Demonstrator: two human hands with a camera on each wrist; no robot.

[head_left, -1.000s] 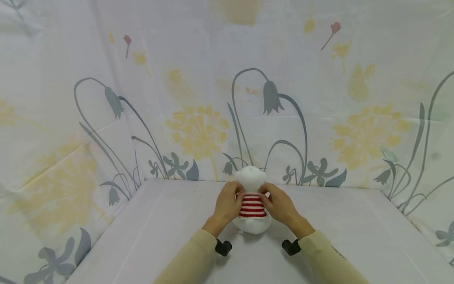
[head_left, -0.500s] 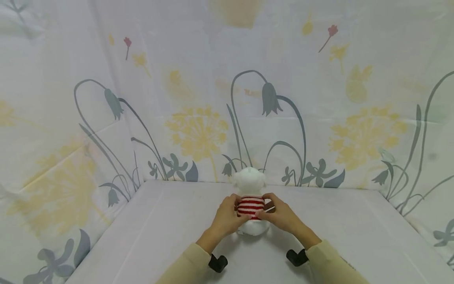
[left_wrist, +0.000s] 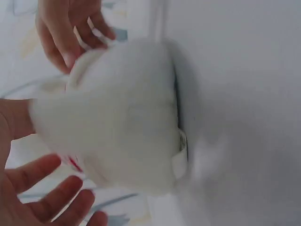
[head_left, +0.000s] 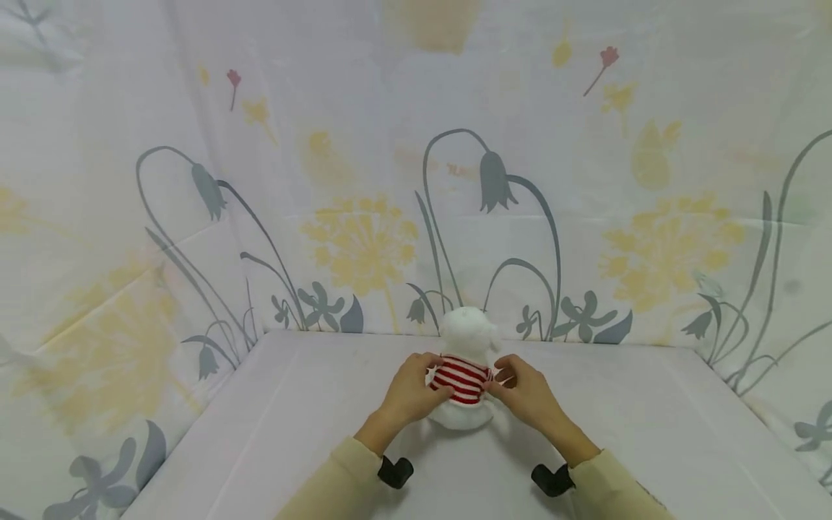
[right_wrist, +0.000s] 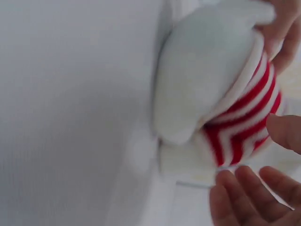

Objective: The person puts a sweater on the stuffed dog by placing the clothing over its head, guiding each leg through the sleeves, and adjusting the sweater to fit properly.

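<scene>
A white plush toy [head_left: 466,332] in a red-and-white striped shirt [head_left: 458,377] sits upright on the white table, its back mostly toward me, leaning slightly. My left hand [head_left: 408,390] holds the toy's left side, thumb across the shirt's back. In the left wrist view, the left hand's fingers [left_wrist: 56,197] curve beside the body and part of the thumb is hidden behind it. My right hand [head_left: 523,390] is at the other side, its thumb at the shirt's edge. The right wrist view shows its fingers [right_wrist: 244,197] loosely spread and mostly apart from the toy.
A small white tag [left_wrist: 180,157] sticks out at the toy's base. Behind the table [head_left: 312,433] hangs a flower-printed cloth [head_left: 364,166]. Black wrist mounts [head_left: 395,473] sit under both cuffs.
Both hands have moved from the toy's neck down to its shirt. The toy has turned, its head now further right. The right fingers have loosened from its side.
</scene>
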